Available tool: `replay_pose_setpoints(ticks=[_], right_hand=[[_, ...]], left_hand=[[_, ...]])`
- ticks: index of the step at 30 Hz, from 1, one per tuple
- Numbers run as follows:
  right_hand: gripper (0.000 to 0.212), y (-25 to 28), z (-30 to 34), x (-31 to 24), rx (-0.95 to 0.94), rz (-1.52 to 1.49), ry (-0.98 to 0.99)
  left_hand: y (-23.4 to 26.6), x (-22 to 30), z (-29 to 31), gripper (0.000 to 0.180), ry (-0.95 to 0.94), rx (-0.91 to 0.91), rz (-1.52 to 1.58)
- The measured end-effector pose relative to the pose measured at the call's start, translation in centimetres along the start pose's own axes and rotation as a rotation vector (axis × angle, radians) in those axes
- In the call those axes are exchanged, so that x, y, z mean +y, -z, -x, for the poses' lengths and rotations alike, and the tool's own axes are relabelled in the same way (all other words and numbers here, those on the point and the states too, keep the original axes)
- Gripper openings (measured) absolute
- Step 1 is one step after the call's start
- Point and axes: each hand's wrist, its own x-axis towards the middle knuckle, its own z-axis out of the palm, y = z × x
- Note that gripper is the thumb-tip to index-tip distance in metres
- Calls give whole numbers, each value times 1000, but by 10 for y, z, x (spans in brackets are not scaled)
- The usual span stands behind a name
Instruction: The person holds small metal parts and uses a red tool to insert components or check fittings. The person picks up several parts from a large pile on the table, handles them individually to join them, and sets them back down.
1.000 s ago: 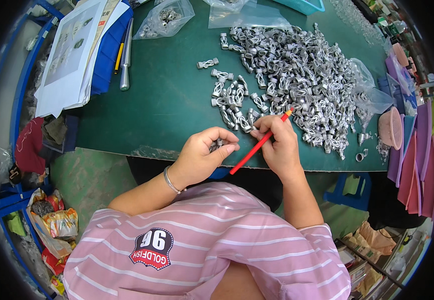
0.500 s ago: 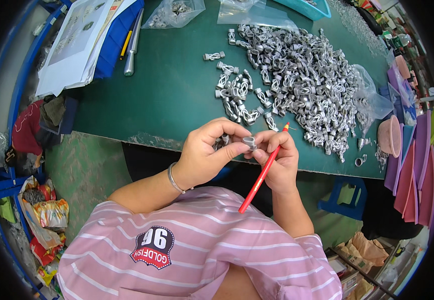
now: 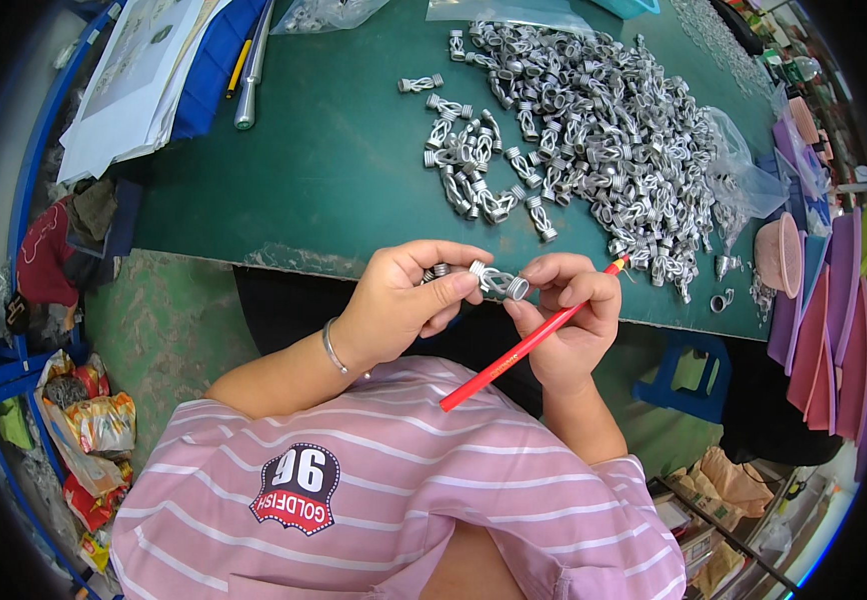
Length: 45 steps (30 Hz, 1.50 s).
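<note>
My left hand (image 3: 399, 300) pinches a small silver metal fitting (image 3: 495, 279) between thumb and forefinger. The fitting has a ribbed collar at one end, a ring at the other and open curved bars between. Behind the left forefinger, another ribbed metal piece (image 3: 440, 271) is partly hidden in the curled fingers. My right hand (image 3: 576, 318) has a red pencil (image 3: 514, 349) lying slantwise through its fingers, tip up and to the right. Its thumb and forefinger are at the ring end of the fitting; whether they touch it I cannot tell.
A large heap of similar fittings (image 3: 614, 140) covers the green table (image 3: 284, 190), with a smaller cluster (image 3: 469, 165) left of it. Clear plastic bags (image 3: 739, 165) lie around. Papers (image 3: 129, 80) in a blue tray, a yellow pencil (image 3: 239, 68) and a metal rod (image 3: 254, 70) are at far left.
The fitting has turned from nearly end-on to lengthwise between my hands. My right hand has shifted slightly right, and the pencil lies flatter. The table view has slid slightly upward.
</note>
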Motion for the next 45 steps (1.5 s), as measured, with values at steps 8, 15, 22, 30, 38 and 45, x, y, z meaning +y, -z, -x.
replay_pose_setpoints(ticks=[8,15,22,30,38,45], right_hand=[[27,5,-1,-10,-59,131,53],[20,29,-4,-11,307,18,-136],[21,31,-2,-13,277,72,-94],[24,33,-22,6,-14,728,-77],[26,31,-32,11,-152,914,-14],[20,34,-26,18,54,715,-94]], left_hand=[[15,-10,14,26,291,-114,418],[50,-49,0,17,377,118,-211],[97,-106,-66,26,-230,-208,-1469],[117,-106,-33,16,266,-621,-1540],[131,-120,-27,9,3,-801,-1364],[82,-85,-22,16,96,-523,-1375]])
